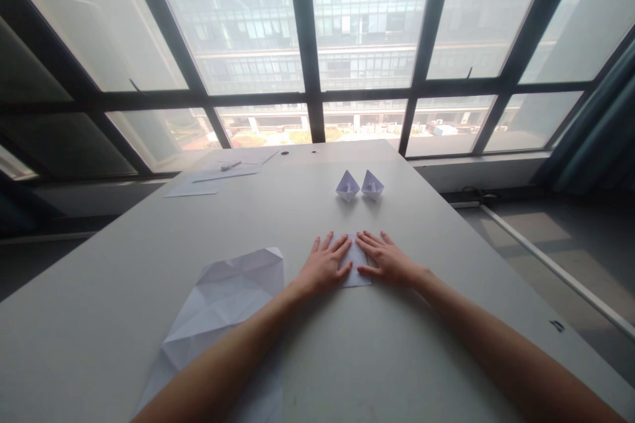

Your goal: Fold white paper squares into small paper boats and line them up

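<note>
In the head view, the left hand (325,266) and the right hand (389,263) are being held flat, fingers spread, nothing grasped; a small paper (357,279) is being pressed beneath them on the table (292,211), probably so that it lies flat. Beyond, two folded paper shapes (348,187) are being seen side by side. A creased sheet (223,297) is being partly hidden by the left forearm (238,350); farther off, a white pen-like object (231,166) is being borne by loose sheets (198,186).
</note>
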`<state>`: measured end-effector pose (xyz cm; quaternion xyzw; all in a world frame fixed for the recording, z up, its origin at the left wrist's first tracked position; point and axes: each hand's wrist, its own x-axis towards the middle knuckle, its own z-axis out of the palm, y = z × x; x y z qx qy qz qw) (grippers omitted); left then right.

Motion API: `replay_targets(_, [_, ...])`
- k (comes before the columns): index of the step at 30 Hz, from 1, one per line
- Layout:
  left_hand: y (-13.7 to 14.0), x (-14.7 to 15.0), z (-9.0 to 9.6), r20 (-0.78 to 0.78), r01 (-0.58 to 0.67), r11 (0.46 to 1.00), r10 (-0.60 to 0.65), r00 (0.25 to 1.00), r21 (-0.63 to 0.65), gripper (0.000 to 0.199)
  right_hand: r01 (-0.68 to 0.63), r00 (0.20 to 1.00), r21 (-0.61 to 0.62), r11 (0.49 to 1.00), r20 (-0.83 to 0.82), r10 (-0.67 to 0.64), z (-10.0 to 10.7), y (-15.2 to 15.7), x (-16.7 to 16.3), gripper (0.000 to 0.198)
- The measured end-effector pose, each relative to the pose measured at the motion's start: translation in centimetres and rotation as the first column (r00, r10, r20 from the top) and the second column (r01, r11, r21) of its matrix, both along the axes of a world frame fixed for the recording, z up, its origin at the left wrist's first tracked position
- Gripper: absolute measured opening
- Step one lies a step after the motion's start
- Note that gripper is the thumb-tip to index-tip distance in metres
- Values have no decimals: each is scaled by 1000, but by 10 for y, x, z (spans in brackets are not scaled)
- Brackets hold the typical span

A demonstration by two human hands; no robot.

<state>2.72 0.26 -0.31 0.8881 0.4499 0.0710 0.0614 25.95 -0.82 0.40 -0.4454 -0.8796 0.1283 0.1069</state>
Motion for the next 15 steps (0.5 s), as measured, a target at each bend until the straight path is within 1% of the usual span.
replay_targets(7, [0, -1, -1, -8, 0, 1000, 0, 1000, 5, 61, -2, 1000, -1, 1000, 1, 2, 0, 1, 1, 81])
replay_targets(11, [1, -1, -2, -26, 47, 999, -47, 999, -3, 62, 0, 1000, 6, 1000, 11, 0, -1, 1, 0, 80])
replay_targets(13, [2, -2, -2, -38, 64, 998, -64, 997, -5, 62, 19, 999, 14, 1000, 26, -20, -3, 0, -2, 76])
replay_targets(15, [2, -1, -2, -48, 62, 998, -63, 997, -4, 62, 75, 996, 34, 997, 41, -76, -6, -1, -4, 73])
